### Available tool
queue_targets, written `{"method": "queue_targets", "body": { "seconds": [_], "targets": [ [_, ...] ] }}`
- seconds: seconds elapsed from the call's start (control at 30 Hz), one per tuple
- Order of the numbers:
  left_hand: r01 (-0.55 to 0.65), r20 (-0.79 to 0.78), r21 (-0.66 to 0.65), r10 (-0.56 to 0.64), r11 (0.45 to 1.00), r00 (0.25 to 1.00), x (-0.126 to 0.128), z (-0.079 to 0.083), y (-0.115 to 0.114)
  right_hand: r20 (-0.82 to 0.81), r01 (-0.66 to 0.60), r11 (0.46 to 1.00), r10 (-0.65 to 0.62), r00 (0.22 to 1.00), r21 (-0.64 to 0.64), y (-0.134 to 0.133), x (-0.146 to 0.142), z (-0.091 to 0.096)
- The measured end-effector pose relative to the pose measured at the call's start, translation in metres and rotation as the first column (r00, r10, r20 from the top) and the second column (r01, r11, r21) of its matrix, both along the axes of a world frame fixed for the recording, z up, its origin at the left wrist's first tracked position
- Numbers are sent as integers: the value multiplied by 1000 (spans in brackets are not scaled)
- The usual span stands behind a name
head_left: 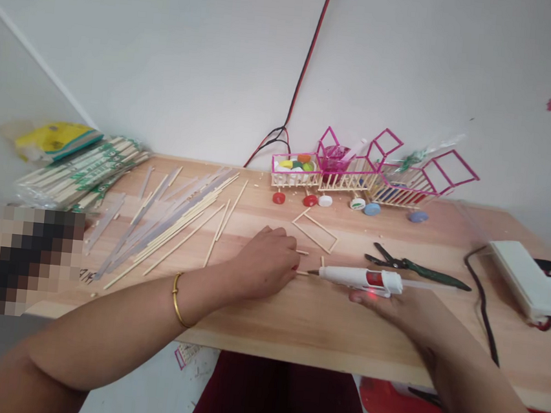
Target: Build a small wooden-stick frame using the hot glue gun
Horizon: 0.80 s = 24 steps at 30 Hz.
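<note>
On the bench [254,324], in front of the stick frame [312,237], short sticks [303,273] are pinched by the left hand [268,264], seemingly for steadiness, the glue gun [354,278] being grasped, nozzle toward them, by the right hand [390,306].

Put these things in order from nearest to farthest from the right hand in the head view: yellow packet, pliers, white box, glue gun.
From the right hand:
1. Glue gun, held in it.
2. Pliers, just beyond it.
3. White box, to the right.
4. Yellow packet, far left.
</note>
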<state>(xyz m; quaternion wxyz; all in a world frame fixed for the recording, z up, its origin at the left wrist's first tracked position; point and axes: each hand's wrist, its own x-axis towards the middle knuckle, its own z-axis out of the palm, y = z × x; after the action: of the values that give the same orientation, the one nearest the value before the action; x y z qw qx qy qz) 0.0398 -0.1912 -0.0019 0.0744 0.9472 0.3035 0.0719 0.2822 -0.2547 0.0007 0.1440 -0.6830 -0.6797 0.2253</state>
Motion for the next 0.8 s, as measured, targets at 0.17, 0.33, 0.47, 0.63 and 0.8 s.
{"method": "queue_targets", "body": {
  "seconds": [0.17,0.33,0.47,0.63,0.8],
  "targets": [
    [-2,-3,-2,2,1000,1000,0,1,0,-27,13,1000,-14,1000,-20,-1,2,-1],
    [-4,3,1,4,1000,1000,0,-1,0,-10,33,996,-34,999,-81,-2,3,-2],
    [-15,11,6,14,1000,1000,0,-3,1,12,-1,999,1,1000,-50,-1,5,-4],
    [-20,24,3,20,1000,1000,1,-4,1,-12,-12,1000,12,1000,-26,-2,6,-5],
    [-24,24,10,24,1000,999,1,-4,1,-6,-12,1000,12,1000,5,-3,4,-1]
  ]
}}
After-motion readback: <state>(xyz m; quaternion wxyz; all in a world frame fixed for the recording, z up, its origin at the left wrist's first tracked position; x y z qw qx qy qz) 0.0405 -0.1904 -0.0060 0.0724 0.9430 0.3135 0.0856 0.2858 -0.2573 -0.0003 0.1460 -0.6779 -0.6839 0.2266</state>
